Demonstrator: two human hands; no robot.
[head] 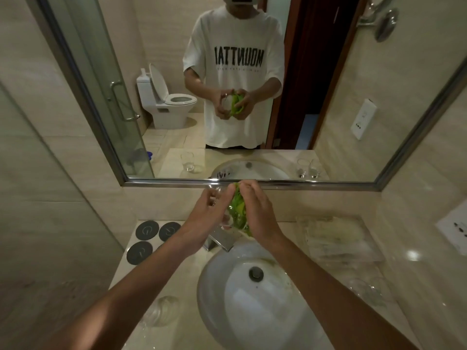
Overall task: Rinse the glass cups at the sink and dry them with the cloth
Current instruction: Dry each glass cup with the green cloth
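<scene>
I hold a clear glass cup (231, 218) up in front of me, above the faucet (221, 239) and the white sink (227, 294). My left hand (209, 210) grips the cup from the left. My right hand (255, 213) presses a green cloth (237, 210) into and around the cup. Another glass cup (161, 310) stands on the counter left of the sink. Two more glass cups (366, 290) stand on the counter to the right of the basin.
A large mirror (177, 84) fills the wall behind the counter. Three dark round coasters (147, 238) lie at the back left. A clear tray (338, 238) with folded white items sits at the back right. A wall socket (454, 232) is at the far right.
</scene>
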